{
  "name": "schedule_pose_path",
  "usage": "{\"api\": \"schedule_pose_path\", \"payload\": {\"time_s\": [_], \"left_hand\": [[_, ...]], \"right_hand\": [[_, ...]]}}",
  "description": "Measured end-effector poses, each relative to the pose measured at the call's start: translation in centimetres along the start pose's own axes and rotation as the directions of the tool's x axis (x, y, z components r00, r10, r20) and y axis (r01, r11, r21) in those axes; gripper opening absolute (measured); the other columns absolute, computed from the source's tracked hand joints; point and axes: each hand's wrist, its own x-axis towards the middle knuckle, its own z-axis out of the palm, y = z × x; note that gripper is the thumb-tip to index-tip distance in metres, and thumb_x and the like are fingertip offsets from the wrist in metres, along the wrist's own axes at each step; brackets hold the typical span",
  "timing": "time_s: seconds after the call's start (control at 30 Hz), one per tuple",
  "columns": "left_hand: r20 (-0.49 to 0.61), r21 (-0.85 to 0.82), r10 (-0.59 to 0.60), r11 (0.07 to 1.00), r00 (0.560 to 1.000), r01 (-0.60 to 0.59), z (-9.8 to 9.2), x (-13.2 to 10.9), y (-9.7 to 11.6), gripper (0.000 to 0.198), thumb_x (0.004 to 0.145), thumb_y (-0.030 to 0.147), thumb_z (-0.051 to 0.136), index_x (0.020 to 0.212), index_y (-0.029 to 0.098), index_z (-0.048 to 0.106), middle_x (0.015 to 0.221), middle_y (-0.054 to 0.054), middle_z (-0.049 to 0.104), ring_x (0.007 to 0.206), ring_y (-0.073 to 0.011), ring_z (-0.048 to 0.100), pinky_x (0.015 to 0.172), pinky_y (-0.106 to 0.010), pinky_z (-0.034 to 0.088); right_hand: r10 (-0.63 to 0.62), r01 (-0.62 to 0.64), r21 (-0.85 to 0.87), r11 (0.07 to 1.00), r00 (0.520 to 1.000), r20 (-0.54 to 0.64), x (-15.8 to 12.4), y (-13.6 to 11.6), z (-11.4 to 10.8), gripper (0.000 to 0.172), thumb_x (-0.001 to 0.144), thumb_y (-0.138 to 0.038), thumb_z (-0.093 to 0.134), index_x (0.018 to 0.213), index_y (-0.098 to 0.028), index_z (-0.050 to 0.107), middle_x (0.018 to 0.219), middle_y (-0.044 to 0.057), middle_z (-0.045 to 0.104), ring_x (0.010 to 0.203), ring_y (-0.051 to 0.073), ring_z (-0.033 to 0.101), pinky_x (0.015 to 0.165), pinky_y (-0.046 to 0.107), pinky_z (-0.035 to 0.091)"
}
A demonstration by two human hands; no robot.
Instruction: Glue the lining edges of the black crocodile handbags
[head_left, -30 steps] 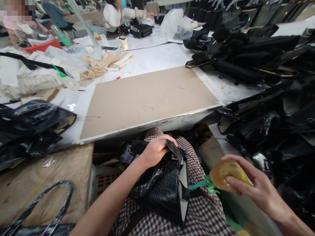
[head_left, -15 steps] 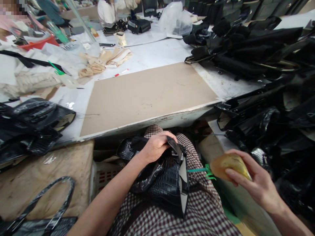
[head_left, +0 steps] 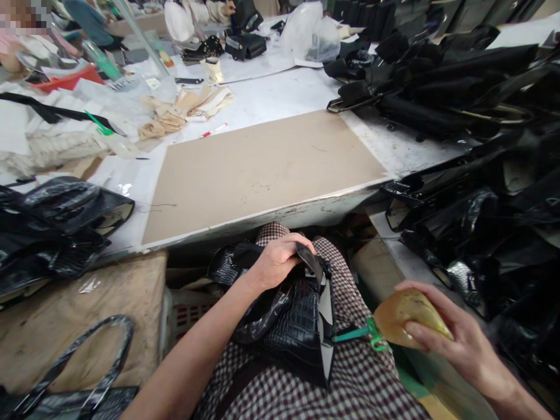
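A black crocodile-patterned handbag (head_left: 291, 318) lies across my lap on checked cloth (head_left: 350, 373). My left hand (head_left: 280, 259) is closed on the bag's upper edge, holding a dark flap there; the fingertips are partly hidden behind it. In my right hand (head_left: 437, 329) is a yellowish glue bottle (head_left: 406, 315), gripped on its side. Its green nozzle (head_left: 354, 333) points left, and the tip meets the pale open edge along the bag's right side. Whether glue is coming out cannot be seen.
A tan board (head_left: 262, 169) lies on the white table ahead. Black bag pieces (head_left: 437, 81) are heaped at right, with more black bags (head_left: 61, 227) at left. A handled bag (head_left: 100, 373) rests lower left. Another person's white sleeve (head_left: 179, 23) shows across the table.
My right hand has lowered the bottle slightly, and the nozzle tip has slid down along the bag's pale edge. My left hand and the bag stay nearly still.
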Motion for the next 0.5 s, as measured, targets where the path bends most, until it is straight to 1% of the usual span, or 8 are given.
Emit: {"api": "schedule_pose_path", "payload": {"time_s": [0.07, 0.17, 0.23, 0.33, 0.5], "left_hand": [[-0.003, -0.002, -0.001, 1.000, 1.000, 0.001, 0.0, 0.0, 0.0, 0.012, 0.093, 0.013, 0.058, 0.089, 0.014, 0.069, 0.092, -0.009, 0.071, 0.090, -0.0193, 0.068, 0.087, -0.032, 0.055], [-0.009, 0.001, -0.006, 1.000, 1.000, 0.006, 0.1, -0.1, 0.0, 0.013, 0.093, 0.013, 0.058, 0.088, 0.014, 0.070, 0.093, -0.009, 0.071, 0.091, -0.0196, 0.068, 0.088, -0.033, 0.055], [-0.007, 0.004, -0.008, 1.000, 1.000, 0.008, 0.1, -0.1, 0.0, 0.013, 0.094, 0.014, 0.057, 0.089, 0.014, 0.070, 0.093, -0.009, 0.071, 0.091, -0.0196, 0.068, 0.088, -0.033, 0.055], [-0.002, 0.008, -0.013, 1.000, 1.000, 0.013, 0.1, -0.1, 0.1, 0.014, 0.094, 0.015, 0.056, 0.089, 0.014, 0.069, 0.093, -0.008, 0.071, 0.092, -0.0194, 0.068, 0.088, -0.032, 0.055], [-0.007, 0.008, -0.020, 1.000, 1.000, 0.020, 0.0, -0.1, 0.2, 0.014, 0.094, 0.014, 0.056, 0.088, 0.014, 0.070, 0.092, -0.008, 0.071, 0.090, -0.0189, 0.068, 0.087, -0.031, 0.055]], "right_hand": [[0.022, -0.022, 0.026, 0.999, 1.000, -0.013, 0.2, 0.2, 0.2, 0.041, 0.084, -0.043, 0.074, 0.119, -0.027, 0.060, 0.094, 0.002, 0.069, 0.071, 0.018, 0.067, 0.059, 0.019, 0.057], [0.073, -0.066, 0.086, 0.994, 0.993, -0.089, 0.9, 0.5, 0.6, 0.041, 0.085, -0.043, 0.074, 0.119, -0.027, 0.058, 0.085, 0.000, 0.065, 0.053, 0.013, 0.058, 0.044, 0.019, 0.051], [0.087, -0.069, 0.120, 0.990, 0.984, -0.153, 1.5, 0.7, 1.0, 0.042, 0.083, -0.043, 0.076, 0.118, -0.027, 0.059, 0.083, 0.000, 0.063, 0.049, 0.012, 0.055, 0.043, 0.020, 0.051], [0.079, -0.048, 0.138, 0.989, 0.969, -0.235, 2.3, 0.6, 1.5, 0.044, 0.078, -0.044, 0.079, 0.114, -0.026, 0.061, 0.084, 0.000, 0.062, 0.048, 0.012, 0.054, 0.042, 0.022, 0.052], [0.045, -0.008, 0.127, 0.992, 0.954, -0.295, 3.1, 0.2, 2.1, 0.046, 0.074, -0.045, 0.081, 0.111, -0.025, 0.061, 0.084, 0.001, 0.063, 0.051, 0.014, 0.055, 0.041, 0.023, 0.053]]}}
